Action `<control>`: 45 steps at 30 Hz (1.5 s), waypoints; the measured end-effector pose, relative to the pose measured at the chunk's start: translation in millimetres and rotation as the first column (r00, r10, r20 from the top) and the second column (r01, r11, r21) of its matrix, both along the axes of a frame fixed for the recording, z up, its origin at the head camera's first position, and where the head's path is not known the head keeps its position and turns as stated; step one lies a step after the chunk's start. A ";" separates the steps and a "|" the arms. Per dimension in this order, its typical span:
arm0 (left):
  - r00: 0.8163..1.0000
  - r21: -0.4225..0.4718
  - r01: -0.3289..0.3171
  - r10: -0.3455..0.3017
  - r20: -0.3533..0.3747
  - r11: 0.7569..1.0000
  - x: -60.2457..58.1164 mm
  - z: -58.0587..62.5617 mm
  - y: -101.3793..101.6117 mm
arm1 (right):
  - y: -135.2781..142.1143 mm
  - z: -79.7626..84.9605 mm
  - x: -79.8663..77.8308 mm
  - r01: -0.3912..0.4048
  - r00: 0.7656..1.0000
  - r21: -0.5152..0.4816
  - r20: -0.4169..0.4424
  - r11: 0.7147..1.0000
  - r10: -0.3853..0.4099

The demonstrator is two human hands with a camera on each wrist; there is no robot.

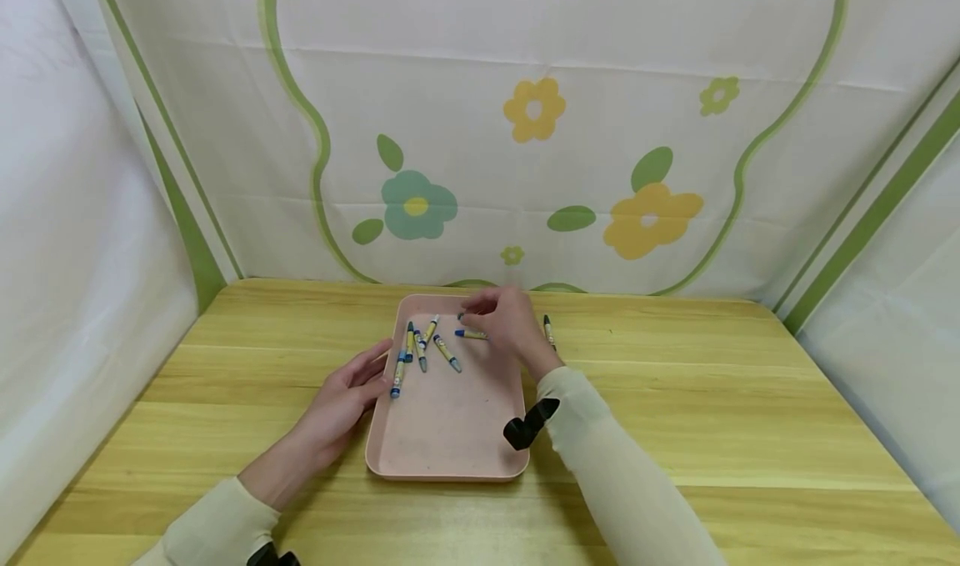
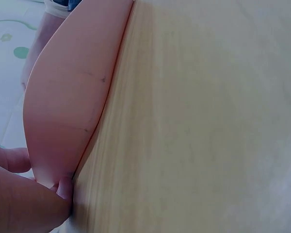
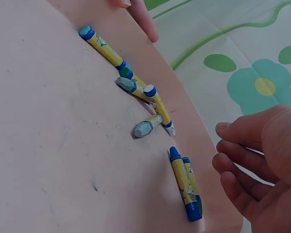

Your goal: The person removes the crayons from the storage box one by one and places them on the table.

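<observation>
Both hands at pink tray (image 1: 450, 433): left hand (image 1: 348, 395) steadying edge, right hand (image 1: 506, 316) curled above crayons (image 1: 420, 345).

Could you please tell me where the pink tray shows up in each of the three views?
Head: the pink tray lies at table centre, between both hands.
Left wrist: its outer wall fills the upper left, with the left hand against its edge.
Right wrist: its floor fills the left.
Shared landmark: the blue and yellow crayons, absent only from the left wrist view.

Head camera looks down and forward over the whole table (image 1: 712, 399); both wrist cameras sit close — all share the pink tray (image 1: 450, 433).
</observation>
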State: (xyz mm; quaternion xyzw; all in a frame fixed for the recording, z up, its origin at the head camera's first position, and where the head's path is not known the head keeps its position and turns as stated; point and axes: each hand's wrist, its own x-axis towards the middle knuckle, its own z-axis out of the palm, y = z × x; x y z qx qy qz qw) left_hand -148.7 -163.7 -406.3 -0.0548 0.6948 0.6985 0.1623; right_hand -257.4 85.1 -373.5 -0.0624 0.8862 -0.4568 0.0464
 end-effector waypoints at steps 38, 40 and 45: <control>1.000 -0.001 -0.014 0.014 0.005 1.000 -2.3 -2.2 -0.1 | -3.9 -11.7 -5.4 -0.094 0.994 0.252 -0.029 0.963 0.105; 1.000 0.000 -0.013 0.013 0.005 1.000 -2.4 -2.0 0.0 | -3.6 -11.8 -5.7 -0.112 0.992 0.263 -0.030 0.958 0.124; 1.000 -0.001 -0.010 0.010 -0.005 1.000 -2.3 -1.9 -0.4 | -3.4 -12.1 -5.8 -0.150 0.985 0.300 -0.039 0.942 0.169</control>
